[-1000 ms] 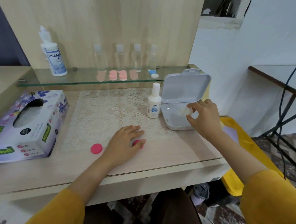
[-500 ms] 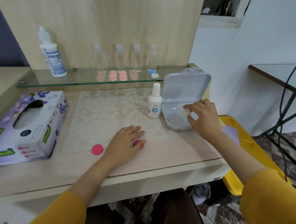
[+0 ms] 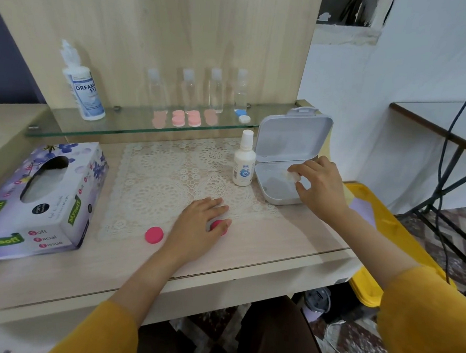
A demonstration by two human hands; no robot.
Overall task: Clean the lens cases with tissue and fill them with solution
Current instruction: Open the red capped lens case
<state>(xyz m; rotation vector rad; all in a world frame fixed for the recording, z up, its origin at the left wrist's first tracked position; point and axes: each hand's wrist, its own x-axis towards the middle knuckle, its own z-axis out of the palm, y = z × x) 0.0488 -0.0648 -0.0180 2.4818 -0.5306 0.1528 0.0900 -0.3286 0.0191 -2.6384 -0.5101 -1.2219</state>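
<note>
Rests flat left hand [image 3: 196,224] on pink lens case [image 3: 218,226] at 6 o'clock of mat [image 3: 157,182]; pinches small pale item [image 3: 293,176] with right hand [image 3: 319,188] in open box [image 3: 277,199], 3 o'clock, by bench [image 3: 291,234] edge.

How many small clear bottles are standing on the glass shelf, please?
4, in one row on the glass shelf: leftmost bottle, second bottle, third bottle, and rightmost bottle behind a blue cap. None seems hidden.
</note>
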